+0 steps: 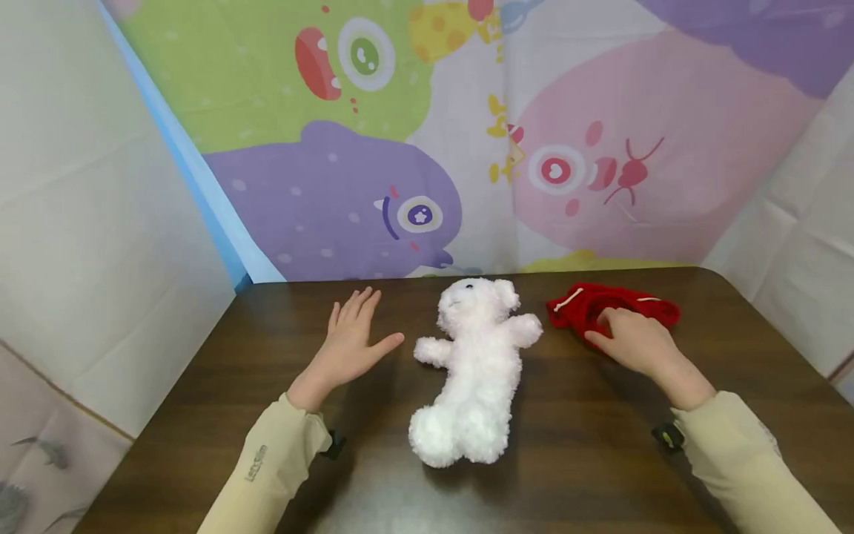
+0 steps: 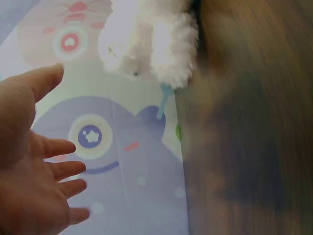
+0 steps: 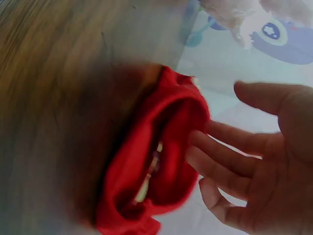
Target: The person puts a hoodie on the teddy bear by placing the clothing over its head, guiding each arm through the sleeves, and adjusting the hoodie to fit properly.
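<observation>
A fluffy white stuffed animal (image 1: 482, 363) lies on its back on the table, its head toward the far edge. To its left my left hand (image 1: 350, 345) hovers with fingers spread, holding nothing; the left wrist view shows its palm (image 2: 24, 181) side-on. At the far right lies a small red garment (image 1: 567, 315) with white cords, crumpled. My right hand (image 1: 637, 341) reaches over it. In the right wrist view the garment's opening (image 3: 171, 142) gapes, and the relaxed fingers (image 3: 220, 154) overlap its rim, the thumb standing apart.
The dark wooden table (image 1: 574, 467) spans the space under both hands. Behind its far edge hangs a cloth with cartoon monsters (image 1: 347, 200). Pale fabric walls (image 1: 60, 185) close in the left and right sides. A dark band (image 1: 669, 437) sits at the right wrist.
</observation>
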Demonstrator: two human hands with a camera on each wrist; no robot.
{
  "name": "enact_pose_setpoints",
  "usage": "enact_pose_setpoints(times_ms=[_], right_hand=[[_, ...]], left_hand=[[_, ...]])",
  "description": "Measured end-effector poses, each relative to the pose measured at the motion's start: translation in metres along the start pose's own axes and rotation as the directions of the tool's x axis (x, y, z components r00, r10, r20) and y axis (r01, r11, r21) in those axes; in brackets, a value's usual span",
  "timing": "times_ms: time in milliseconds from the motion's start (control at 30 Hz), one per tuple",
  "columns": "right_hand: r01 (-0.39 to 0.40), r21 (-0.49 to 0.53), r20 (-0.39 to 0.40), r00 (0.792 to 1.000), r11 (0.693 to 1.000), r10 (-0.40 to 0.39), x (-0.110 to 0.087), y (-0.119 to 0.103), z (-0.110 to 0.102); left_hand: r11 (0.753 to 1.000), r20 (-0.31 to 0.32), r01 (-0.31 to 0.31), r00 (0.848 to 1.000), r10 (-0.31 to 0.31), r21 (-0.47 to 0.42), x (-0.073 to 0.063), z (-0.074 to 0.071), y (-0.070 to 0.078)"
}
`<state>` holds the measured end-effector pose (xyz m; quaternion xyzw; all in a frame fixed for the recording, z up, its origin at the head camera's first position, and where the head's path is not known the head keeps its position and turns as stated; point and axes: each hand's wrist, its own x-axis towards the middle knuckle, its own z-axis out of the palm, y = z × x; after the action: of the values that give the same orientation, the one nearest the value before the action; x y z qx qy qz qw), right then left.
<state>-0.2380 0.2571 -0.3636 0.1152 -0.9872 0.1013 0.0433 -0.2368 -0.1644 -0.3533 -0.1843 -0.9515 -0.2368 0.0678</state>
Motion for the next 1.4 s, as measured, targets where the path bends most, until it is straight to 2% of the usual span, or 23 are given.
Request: enact_pose_setpoints(times_ms=[167, 300, 567, 767, 900, 1067, 1200, 1267, 1400], right_hand=[[-0.088, 0.040, -0.032, 0.995, 0.995, 0.089, 0.011, -0.002, 0.010], [-0.168, 0.106, -0.009, 0.986, 0.980, 0.169, 0.016, -0.002, 0.014], [-0.265, 0.168, 0.019, 0.964, 0.950, 0.265, 0.018, -0.003, 0.020], [-0.262, 0.184, 0.048, 0.965, 0.947, 0.258, 0.023, -0.003, 0.022], [-0.258, 0.222, -0.027, 0.962, 0.940, 0.271, 0.020, 0.001, 0.018], [-0.236, 0.225, -0.213, 0.935, 0.945, 0.284, 0.017, 0.014, 0.012], [-0.229, 0.213, -0.289, 0.914, 0.950, 0.285, 0.021, 0.028, 0.008], [-0.247, 0.203, -0.268, 0.917, 0.948, 0.296, 0.024, 0.034, 0.007], [-0.284, 0.135, -0.139, 0.943, 0.949, 0.302, 0.026, 0.045, 0.003]], left_hand=[[0.990, -0.051, 0.016, 0.998, -0.023, -0.138, 0.006, 0.005, 0.007], [0.987, -0.077, 0.000, 0.997, -0.013, -0.162, 0.011, 0.010, 0.014], [0.983, -0.045, -0.013, 0.999, 0.005, -0.185, 0.013, 0.019, 0.026], [0.975, -0.023, -0.014, 1.000, 0.009, -0.222, 0.017, 0.029, 0.033], [0.973, -0.012, -0.025, 1.000, 0.023, -0.231, 0.021, 0.033, 0.040], [0.972, 0.021, -0.015, 1.000, 0.021, -0.235, 0.021, 0.035, 0.045], [0.972, 0.036, -0.020, 0.999, 0.029, -0.235, 0.020, 0.036, 0.046], [0.973, 0.034, -0.021, 0.999, 0.029, -0.232, 0.020, 0.036, 0.046], [0.973, 0.033, -0.011, 0.999, 0.019, -0.231, 0.020, 0.036, 0.048]])
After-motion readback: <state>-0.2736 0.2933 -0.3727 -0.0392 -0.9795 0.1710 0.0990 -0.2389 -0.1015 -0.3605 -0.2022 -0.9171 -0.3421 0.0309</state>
